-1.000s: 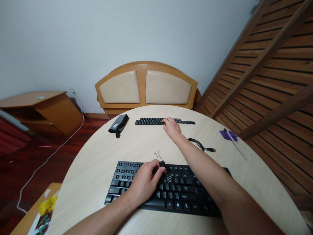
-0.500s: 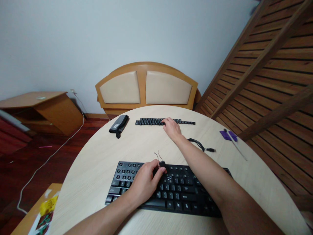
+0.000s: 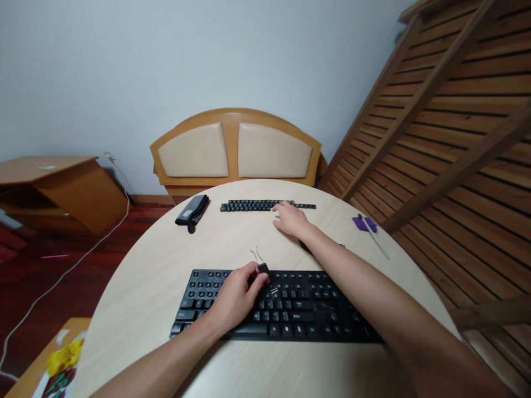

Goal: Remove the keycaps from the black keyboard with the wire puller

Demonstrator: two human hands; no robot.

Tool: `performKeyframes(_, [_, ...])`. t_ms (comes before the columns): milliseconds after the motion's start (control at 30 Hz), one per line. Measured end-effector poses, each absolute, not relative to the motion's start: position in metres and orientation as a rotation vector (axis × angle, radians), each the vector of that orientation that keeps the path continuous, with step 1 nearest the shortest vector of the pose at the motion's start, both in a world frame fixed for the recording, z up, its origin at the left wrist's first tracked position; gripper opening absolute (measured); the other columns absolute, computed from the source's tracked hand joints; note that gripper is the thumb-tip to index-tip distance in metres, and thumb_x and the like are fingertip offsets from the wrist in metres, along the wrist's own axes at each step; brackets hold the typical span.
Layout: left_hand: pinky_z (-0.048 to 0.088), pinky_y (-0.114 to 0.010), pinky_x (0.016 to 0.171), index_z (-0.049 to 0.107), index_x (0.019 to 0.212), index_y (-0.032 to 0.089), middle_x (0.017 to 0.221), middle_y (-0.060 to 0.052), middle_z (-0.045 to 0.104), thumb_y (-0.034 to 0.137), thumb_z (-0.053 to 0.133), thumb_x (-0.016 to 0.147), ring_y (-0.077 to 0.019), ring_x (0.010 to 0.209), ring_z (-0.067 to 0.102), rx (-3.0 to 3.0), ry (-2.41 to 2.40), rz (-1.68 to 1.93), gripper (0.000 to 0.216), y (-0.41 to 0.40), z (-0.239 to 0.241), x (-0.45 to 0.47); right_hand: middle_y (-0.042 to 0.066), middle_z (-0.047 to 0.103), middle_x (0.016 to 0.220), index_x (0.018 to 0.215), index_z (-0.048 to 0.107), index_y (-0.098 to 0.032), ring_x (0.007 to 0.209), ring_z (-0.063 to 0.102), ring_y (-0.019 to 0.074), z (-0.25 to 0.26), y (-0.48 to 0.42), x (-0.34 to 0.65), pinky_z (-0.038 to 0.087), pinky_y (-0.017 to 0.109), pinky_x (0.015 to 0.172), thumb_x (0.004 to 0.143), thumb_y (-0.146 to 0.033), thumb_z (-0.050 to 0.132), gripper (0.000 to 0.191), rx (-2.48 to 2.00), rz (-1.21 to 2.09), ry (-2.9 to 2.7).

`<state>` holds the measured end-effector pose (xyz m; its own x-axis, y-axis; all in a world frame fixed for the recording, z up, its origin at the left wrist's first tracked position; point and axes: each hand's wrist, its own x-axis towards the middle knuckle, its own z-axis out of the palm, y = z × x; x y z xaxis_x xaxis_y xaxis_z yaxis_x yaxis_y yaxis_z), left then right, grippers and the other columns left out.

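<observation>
My left hand [image 3: 236, 298] is closed around the black handle of a wire keycap puller [image 3: 263, 268], whose two thin prongs point up and away from me. That hand rests over a black keyboard [image 3: 298, 318], where many upper-left keys are bare of caps. Farther out, my right hand [image 3: 290, 220] is at the right part of the rows of loose black keycaps [image 3: 249, 205]. Its thumb and fingers are apart, and I see nothing between them. The right forearm passes above the keyboard's right side and hides part of it.
On the round table [image 3: 141, 293], a black pouch [image 3: 192, 211] lies at the far left. A purple cloth [image 3: 365, 224] with a thin, pale stick-like tool lies at the right. A mostly hidden black cable is beneath my right arm. A slatted wooden screen [image 3: 448, 166] stands to the right.
My right thumb and fingers have parted and drawn slightly back from the keycap rows. The left hand keeps the puller in the same place. The whole view has shifted a little.
</observation>
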<state>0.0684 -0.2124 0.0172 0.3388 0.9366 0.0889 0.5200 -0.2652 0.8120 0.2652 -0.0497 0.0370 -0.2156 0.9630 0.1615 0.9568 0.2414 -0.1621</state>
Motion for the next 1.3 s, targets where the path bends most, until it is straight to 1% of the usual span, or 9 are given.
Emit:
performKeyframes(133, [0.045, -0.032, 0.075, 0.062, 0.084, 0.018, 0.082, -0.004, 0.069, 0.037, 0.047, 0.096, -0.0209, 0.079, 0.062, 1.911, 1.237, 0.783, 0.027, -0.211, 0.017, 0.069, 0.008, 0.062, 0.125, 0.12, 0.062, -0.023, 0.11, 0.061, 0.0261, 0.051, -0.095, 0.275, 0.046, 0.035, 0.092, 0.085, -0.033, 0.061, 0.036, -1.771, 0.108, -2.359])
performKeyframes(233, [0.046, -0.032, 0.076, 0.062, 0.086, 0.018, 0.083, -0.005, 0.07, 0.037, 0.047, 0.096, -0.0211, 0.079, 0.063, 1.921, 1.233, 0.79, 0.027, -0.211, 0.017, 0.069, 0.008, 0.07, 0.114, 0.113, 0.067, -0.023, 0.104, 0.065, 0.0268, 0.06, -0.13, 0.281, 0.048, 0.035, 0.087, 0.085, -0.036, 0.061, 0.031, -1.769, 0.177, -2.406])
performKeyframes(367, [0.046, -0.032, 0.077, 0.062, 0.085, 0.017, 0.083, -0.005, 0.071, 0.037, 0.047, 0.096, -0.0217, 0.08, 0.064, 1.946, 1.241, 0.803, 0.027, -0.212, 0.017, 0.069, 0.009, 0.072, 0.109, 0.115, 0.068, -0.022, 0.105, 0.065, 0.0279, 0.07, -0.171, 0.288, 0.048, 0.037, 0.088, 0.086, -0.043, 0.06, 0.037, -1.753, 0.352, -2.441])
performKeyframes(500, [0.046, -0.031, 0.076, 0.062, 0.084, 0.018, 0.082, -0.005, 0.071, 0.037, 0.047, 0.095, -0.0218, 0.081, 0.065, 1.961, 1.228, 0.83, 0.027, -0.211, 0.016, 0.07, 0.013, 0.066, 0.123, 0.124, 0.063, -0.018, 0.113, 0.061, 0.03, 0.067, -0.202, 0.296, 0.046, 0.04, 0.096, 0.084, -0.059, 0.058, 0.058, -1.619, 0.534, -2.446])
performKeyframes(600, [0.046, -0.031, 0.076, 0.062, 0.083, 0.018, 0.081, -0.004, 0.07, 0.038, 0.047, 0.096, -0.0218, 0.08, 0.065, 1.978, 1.217, 0.838, 0.028, -0.211, 0.016, 0.069, 0.013, 0.06, 0.131, 0.133, 0.057, -0.018, 0.12, 0.055, 0.0308, 0.055, -0.219, 0.301, 0.043, 0.041, 0.102, 0.077, -0.068, 0.062, 0.075, -1.408, 0.684, -2.515])
performKeyframes(733, [0.046, -0.031, 0.076, 0.063, 0.084, 0.017, 0.08, -0.004, 0.07, 0.038, 0.046, 0.096, -0.0216, 0.079, 0.064, 1.995, 1.216, 0.847, 0.03, -0.21, 0.016, 0.068, 0.016, 0.041, 0.15, 0.148, 0.038, -0.016, 0.137, 0.035, 0.0367, 0.036, -0.228, 0.306, 0.025, 0.05, 0.114, 0.063, -0.069, 0.073, 0.107, -1.28, 0.712, -2.588])
performKeyframes(800, [0.047, -0.031, 0.076, 0.063, 0.084, 0.017, 0.08, -0.004, 0.07, 0.039, 0.046, 0.096, -0.0217, 0.079, 0.064, 1.995, 1.217, 0.848, 0.03, -0.21, 0.015, 0.068, 0.017, 0.033, 0.154, 0.151, 0.032, -0.015, 0.141, 0.028, 0.0384, 0.029, -0.229, 0.307, 0.018, 0.053, 0.117, 0.059, -0.07, 0.075, 0.115, -1.258, 0.706, -2.6])
performKeyframes(1033, [0.047, -0.031, 0.075, 0.063, 0.084, 0.018, 0.082, -0.005, 0.072, 0.039, 0.048, 0.095, -0.0215, 0.08, 0.065, 1.962, 1.21, 0.853, 0.028, -0.212, 0.018, 0.067, 0.016, 0.037, 0.151, 0.151, 0.033, -0.016, 0.138, 0.033, 0.0355, 0.021, -0.227, 0.301, 0.026, 0.048, 0.115, 0.058, -0.073, 0.074, 0.116, -1.21, 0.666, -2.561])
performKeyframes(1300, [0.046, -0.029, 0.074, 0.062, 0.081, 0.017, 0.079, -0.003, 0.07, 0.04, 0.049, 0.095, -0.0198, 0.078, 0.063, 1.922, 1.191, 0.911, 0.03, -0.213, 0.023, 0.063, 0.016, 0.036, 0.153, 0.152, 0.031, -0.016, 0.139, 0.033, 0.0354, 0.015, -0.227, 0.292, 0.024, 0.049, 0.115, 0.061, -0.075, 0.07, 0.115, -1.2, 0.592, -2.547])
